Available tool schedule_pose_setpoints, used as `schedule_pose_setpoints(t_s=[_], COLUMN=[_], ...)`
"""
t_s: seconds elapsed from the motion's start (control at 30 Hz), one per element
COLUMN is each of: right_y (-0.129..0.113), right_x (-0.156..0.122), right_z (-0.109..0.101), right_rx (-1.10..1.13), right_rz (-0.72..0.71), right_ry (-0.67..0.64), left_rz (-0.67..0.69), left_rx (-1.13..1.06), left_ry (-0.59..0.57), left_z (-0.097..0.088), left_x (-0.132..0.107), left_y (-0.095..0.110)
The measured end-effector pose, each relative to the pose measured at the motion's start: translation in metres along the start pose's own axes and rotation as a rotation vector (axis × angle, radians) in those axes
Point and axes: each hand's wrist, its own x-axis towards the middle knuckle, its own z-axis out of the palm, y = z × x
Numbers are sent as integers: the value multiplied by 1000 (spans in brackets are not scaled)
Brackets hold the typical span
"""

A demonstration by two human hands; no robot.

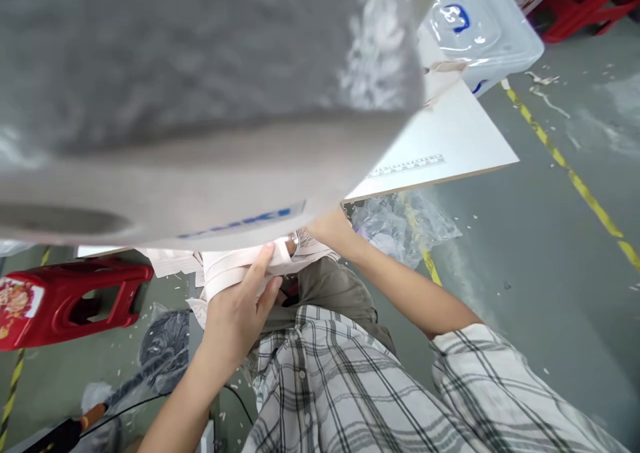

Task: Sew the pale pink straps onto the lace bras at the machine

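Note:
My left hand grips a bundle of pale pink fabric strips just below the near edge of a sewing machine. The thumb and fingers are closed on the strips. My right hand reaches up under the grey machine body, and its fingers are hidden behind it. A small round metal part shows between the two hands. More pale fabric pieces lie to the left of the strips.
A white tabletop with a printed ruler juts out on the right. A clear plastic bin stands behind it. A red plastic stool sits at left. Crumpled plastic and yellow floor tape lie on the grey floor.

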Motion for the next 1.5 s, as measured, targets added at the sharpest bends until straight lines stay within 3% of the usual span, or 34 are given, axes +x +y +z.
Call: schedule_pose_setpoints(t_s=[0.13, 0.53, 1.07, 1.3, 1.5], right_y=[3, 11, -1, 1, -8], right_x=[-10, -22, -36, -48, -86], right_z=[-2, -8, -16, -15, -17], right_rx=[53, 147, 201, 308, 249], right_rz=[-10, 4, 93, 146, 154], right_ry=[93, 84, 46, 47, -2], left_rz=[19, -14, -20, -66, -113], left_rx=[-30, -2, 29, 4, -82], left_ry=[-26, -49, -107, 42, -56], left_z=[-3, -4, -4, 2, 20], left_x=[0, 4, 12, 3, -18], left_y=[5, 12, 29, 30, 60])
